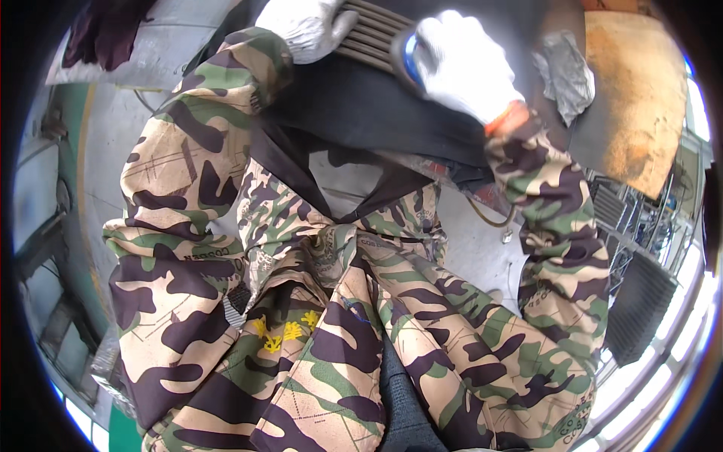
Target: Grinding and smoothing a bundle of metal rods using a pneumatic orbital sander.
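Note:
A grey-brown ribbed panel (374, 32), with long parallel slats, lies on a black cloth (354, 105) at the top of the head view. My left hand (305, 30), in a white knit glove, is closed at the panel's left end, its thumb against the edge; the other fingertips are cut off by the frame. My right hand (467, 69), gloved in white with an orange cuff, grips a rounded pad-like tool (407, 56) with a blue band and a dark face. That tool touches or hangs just over the panel's right end; motion blurs it, and its exact kind is unclear.
Right of my right hand lies a crumpled grey cloth (566, 75), beside a brown-stained tan board (636, 98). A dark maroon cloth (105, 34) hangs on a pale table at the far left. Black ribbed pieces (636, 309) and metal racking stand on the right.

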`<state>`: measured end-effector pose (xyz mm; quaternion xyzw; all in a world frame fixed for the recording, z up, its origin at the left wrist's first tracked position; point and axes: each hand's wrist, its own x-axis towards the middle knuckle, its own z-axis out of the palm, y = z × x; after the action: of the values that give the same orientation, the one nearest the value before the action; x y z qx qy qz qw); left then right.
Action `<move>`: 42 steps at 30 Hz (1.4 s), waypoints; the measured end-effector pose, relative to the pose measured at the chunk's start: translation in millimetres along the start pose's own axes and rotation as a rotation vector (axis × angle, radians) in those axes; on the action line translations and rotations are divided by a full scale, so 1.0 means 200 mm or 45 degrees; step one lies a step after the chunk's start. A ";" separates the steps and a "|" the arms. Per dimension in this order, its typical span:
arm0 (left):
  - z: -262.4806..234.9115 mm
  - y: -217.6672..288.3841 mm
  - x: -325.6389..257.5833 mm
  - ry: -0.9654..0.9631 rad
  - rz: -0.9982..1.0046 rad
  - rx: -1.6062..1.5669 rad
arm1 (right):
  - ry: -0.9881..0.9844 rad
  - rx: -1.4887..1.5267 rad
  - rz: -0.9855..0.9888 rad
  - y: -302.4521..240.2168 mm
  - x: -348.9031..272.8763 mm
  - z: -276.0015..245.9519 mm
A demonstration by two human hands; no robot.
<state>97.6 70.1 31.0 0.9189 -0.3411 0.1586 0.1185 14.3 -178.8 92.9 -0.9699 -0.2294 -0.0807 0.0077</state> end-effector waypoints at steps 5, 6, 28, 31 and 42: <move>0.02 0.00 0.04 0.068 -0.143 0.024 | 0.105 -0.095 0.008 0.04 0.16 0.01; 0.03 0.00 0.05 0.138 -0.149 0.009 | 0.109 -0.109 -0.011 0.09 0.13 0.05; 0.13 0.07 0.11 0.130 -0.361 -0.085 | -0.048 -0.128 0.003 0.02 0.09 0.00; 0.13 0.09 0.16 0.157 -0.334 -0.088 | -0.033 -0.160 0.017 0.07 0.10 -0.02; 0.17 0.07 0.16 0.234 -0.320 -0.071 | -0.072 -0.223 0.055 0.06 0.17 -0.01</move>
<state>118.1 29.5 12.6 0.9324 -0.2154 0.2165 0.1935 50.0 -174.8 100.6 -0.9735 -0.2005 -0.0730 -0.0818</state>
